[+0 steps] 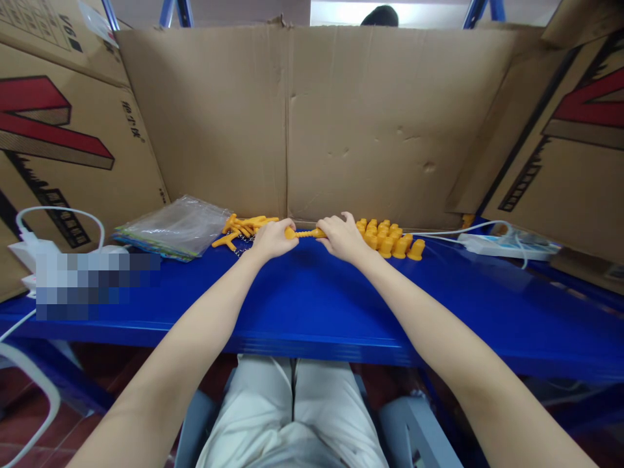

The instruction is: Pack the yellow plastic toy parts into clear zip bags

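A yellow plastic piece with a ridged, screw-like shaft (306,233) spans the gap between my hands, level above the blue tabletop. My left hand (273,241) is closed around its left end, and my right hand (344,236) pinches the right end. Fingers cover both ends, so their shape is mostly hidden. Just left of my left hand lies a pile of yellow T-shaped handles (227,241) with small metal chains. Beside my right hand stand several yellow flanged caps (387,246), grouped in rows.
Clear plastic bags (182,224) lie left of the handles. Cardboard panels (370,130) wall the back of the blue table (312,292), with boxes at both sides. A white power strip (507,247) with cables sits at right; a white plugged device (36,250) stands at left.
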